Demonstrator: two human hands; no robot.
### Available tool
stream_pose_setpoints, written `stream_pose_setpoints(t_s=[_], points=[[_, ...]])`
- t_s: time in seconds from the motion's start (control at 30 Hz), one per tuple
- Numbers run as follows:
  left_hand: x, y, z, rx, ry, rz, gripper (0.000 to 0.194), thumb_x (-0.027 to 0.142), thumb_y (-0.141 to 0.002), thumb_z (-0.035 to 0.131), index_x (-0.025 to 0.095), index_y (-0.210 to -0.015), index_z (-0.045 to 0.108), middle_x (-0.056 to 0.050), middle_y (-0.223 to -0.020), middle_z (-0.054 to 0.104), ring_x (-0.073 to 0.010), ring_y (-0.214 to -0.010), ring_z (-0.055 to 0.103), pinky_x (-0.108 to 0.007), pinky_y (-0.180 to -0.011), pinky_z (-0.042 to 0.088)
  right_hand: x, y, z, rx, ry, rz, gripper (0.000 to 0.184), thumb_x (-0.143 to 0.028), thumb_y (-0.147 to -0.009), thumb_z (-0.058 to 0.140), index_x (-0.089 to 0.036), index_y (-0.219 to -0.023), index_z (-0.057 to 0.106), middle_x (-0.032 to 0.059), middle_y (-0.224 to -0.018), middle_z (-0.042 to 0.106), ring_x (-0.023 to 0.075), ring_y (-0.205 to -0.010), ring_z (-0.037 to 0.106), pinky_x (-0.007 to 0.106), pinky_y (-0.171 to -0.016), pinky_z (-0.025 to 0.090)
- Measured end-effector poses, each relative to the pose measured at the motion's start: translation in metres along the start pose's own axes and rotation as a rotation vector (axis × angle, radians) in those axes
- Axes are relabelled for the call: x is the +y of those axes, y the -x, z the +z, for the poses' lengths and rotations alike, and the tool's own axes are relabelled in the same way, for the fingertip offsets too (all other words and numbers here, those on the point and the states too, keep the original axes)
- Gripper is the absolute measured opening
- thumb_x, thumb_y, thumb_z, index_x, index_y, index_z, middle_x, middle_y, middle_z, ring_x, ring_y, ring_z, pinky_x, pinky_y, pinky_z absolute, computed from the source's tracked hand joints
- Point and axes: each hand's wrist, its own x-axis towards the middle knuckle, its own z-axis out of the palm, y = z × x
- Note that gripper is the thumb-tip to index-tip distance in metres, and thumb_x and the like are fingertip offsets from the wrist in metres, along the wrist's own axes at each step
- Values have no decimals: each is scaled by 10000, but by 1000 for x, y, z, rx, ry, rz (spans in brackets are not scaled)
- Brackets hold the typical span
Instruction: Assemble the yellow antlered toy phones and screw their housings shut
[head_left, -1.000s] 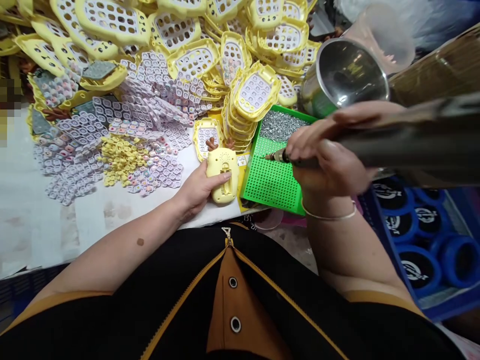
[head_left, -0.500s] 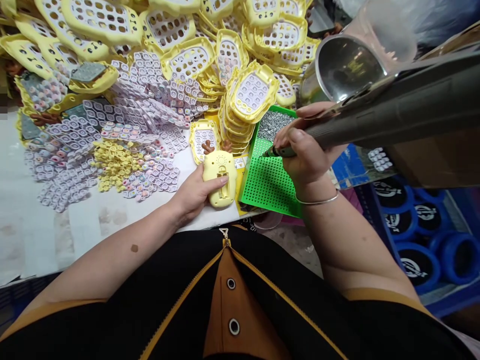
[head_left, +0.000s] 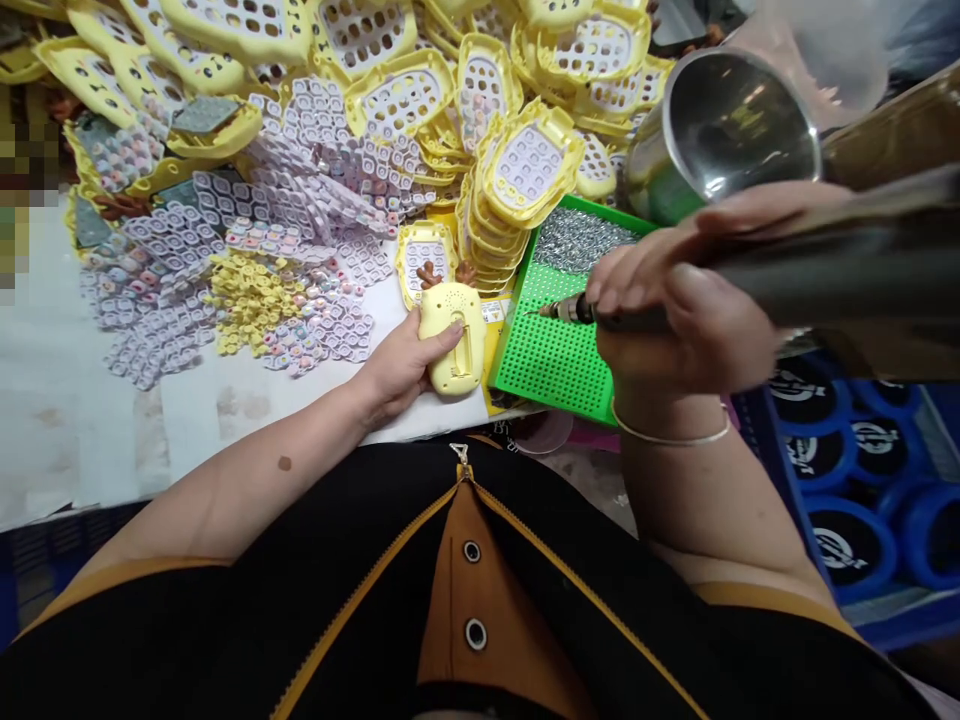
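Observation:
My left hand (head_left: 401, 365) grips a yellow toy phone (head_left: 454, 350) with brown antlers, back side up, its battery compartment uncovered. The thumb lies across the compartment's upper end. My right hand (head_left: 675, 310) is wrapped round the dark body of a power screwdriver (head_left: 817, 270), whose bit points left over the green perforated tray (head_left: 555, 350). Small silver screws (head_left: 581, 240) are heaped in the far part of that tray. Whether a screw sits on the bit is too small to tell. Behind the toy phone lies a yellow front shell (head_left: 424, 262) with a white keypad in it.
Stacked yellow shells (head_left: 534, 165) stand behind the tray, beside a shiny metal bowl (head_left: 739, 125). Lilac keypad sheets (head_left: 315, 190) and small yellow parts (head_left: 251, 300) are heaped at the left. A blue crate (head_left: 765, 440) with blue round items stands low at the right.
My right hand and the screwdriver have swung right and toward me, with the bit now over the tray's holes. The left hand still holds the toy phone; the whole view has shifted slightly.

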Motion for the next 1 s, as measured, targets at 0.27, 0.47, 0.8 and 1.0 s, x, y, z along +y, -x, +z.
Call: stream_pose_setpoints(t_s=[0.27,0.47,0.8,1.0], points=[[-4,1,2,-38,-14,51,430,286,-799,734,213,-1185,557,-101,-1150,713,-284,-1036,687,-485,-932,544,-30,43,31,-343,-167,107,304,-188,-766,676,-269,-1059,669,-43,-599,587,139,-464,563,315,-445,527],[-5,2,2,-49,-9,83,418,263,-819,707,196,-1202,554,-113,-1198,700,-263,-1052,684,-427,-939,543,-22,53,38,-355,-167,84,283,-187,-778,657,-288,-1042,644,-67,-570,545,120,-417,522,292,-435,499],[-8,-2,1,-16,21,123,395,217,-807,705,170,-1173,565,-104,-1140,714,-254,-1110,657,-428,-1039,470,-10,57,43,-420,-106,112,194,-171,-729,682,-305,-809,567,-67,-543,566,146,-456,574,302,-440,505],[-13,0,2,2,-12,171,333,213,-794,710,168,-1094,573,-87,-1070,721,-221,-996,675,-374,-962,504,-11,55,47,-464,-234,118,256,-89,-645,692,-240,-815,575,-24,-563,581,159,-461,557,337,-432,479]])
